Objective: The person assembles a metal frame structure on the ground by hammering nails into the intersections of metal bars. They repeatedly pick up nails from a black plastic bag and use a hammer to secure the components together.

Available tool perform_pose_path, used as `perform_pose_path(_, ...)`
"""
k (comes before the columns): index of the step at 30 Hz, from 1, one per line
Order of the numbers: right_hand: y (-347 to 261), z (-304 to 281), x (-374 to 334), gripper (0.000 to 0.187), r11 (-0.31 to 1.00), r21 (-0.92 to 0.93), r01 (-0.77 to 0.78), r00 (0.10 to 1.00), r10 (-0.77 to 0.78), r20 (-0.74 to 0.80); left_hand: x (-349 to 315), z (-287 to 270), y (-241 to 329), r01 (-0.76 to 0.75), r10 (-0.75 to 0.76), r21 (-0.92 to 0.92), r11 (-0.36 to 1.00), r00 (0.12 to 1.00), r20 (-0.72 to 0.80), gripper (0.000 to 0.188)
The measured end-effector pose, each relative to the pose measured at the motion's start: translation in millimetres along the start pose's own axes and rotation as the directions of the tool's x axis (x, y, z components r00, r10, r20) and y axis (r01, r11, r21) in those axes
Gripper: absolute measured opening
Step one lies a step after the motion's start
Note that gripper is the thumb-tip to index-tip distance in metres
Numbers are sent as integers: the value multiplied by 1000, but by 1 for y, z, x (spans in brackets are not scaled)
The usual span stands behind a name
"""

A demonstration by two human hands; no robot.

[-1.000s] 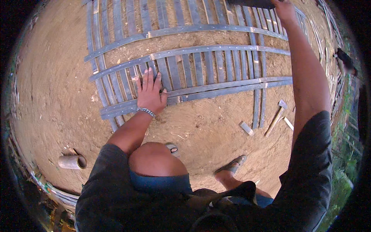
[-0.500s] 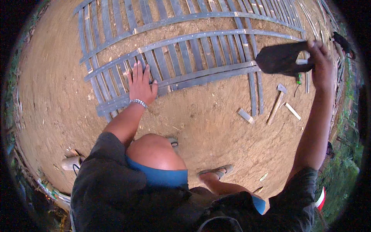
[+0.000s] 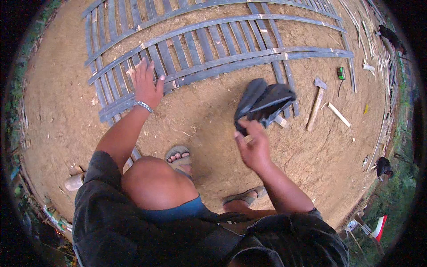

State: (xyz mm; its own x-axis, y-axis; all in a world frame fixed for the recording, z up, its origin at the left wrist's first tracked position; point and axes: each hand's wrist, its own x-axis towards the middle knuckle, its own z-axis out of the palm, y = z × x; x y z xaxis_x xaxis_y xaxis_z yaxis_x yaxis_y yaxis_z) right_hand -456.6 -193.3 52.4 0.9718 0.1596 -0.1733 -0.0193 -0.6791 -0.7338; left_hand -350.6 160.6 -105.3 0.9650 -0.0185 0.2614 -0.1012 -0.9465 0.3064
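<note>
My left hand (image 3: 146,86), wearing a chain bracelet, lies with fingers spread on the near left part of a large panel of grey, nailed slats (image 3: 320,54) on the ground. In my right hand (image 3: 254,147) is the edge of a limp black bag (image 3: 262,100), pinched between thumb and fingers. The bag hangs in the air in front of the panel's near rail, its mouth gaping and its contents not visible. Partly behind it lies a short wooden offcut (image 3: 281,121).
Right of the bag, a wooden-handled hatchet or hammer (image 3: 316,107), a pale wood strip (image 3: 339,114) and a green tape measure (image 3: 341,73) lie on the dirt. A black bird (image 3: 384,167) stands at the right edge. A pale cylinder (image 3: 74,181) lies at the left.
My right hand has brought the black bag from the far right in toward the middle, nearer my body, and its mouth has opened. My left hand stays on the slats.
</note>
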Motion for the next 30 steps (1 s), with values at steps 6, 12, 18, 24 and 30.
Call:
perform_pose_path(6,22,13,-6,31,969,150,198,980,-200,-7,-36,-25,126,424,-23,-630,651,840,542,77)
perform_pose_path(12,90,11,33,32,978,-198,58,997,-66,-32,-35,-30,197,461,33,-458,760,676,736,109)
perform_pose_path(18,121,-25,70,24,759,-631,-159,938,315,142,-14,-16,228,535,17,-450,715,629,777,63)
perform_pose_path(24,89,-87,29,52,828,-522,-206,969,247,9,6,-27,261,639,334,-737,221,660,673,53)
perform_pose_path(30,73,-149,-27,68,834,-365,-413,906,418,-71,43,-60,331,496,493,-799,341,629,601,48)
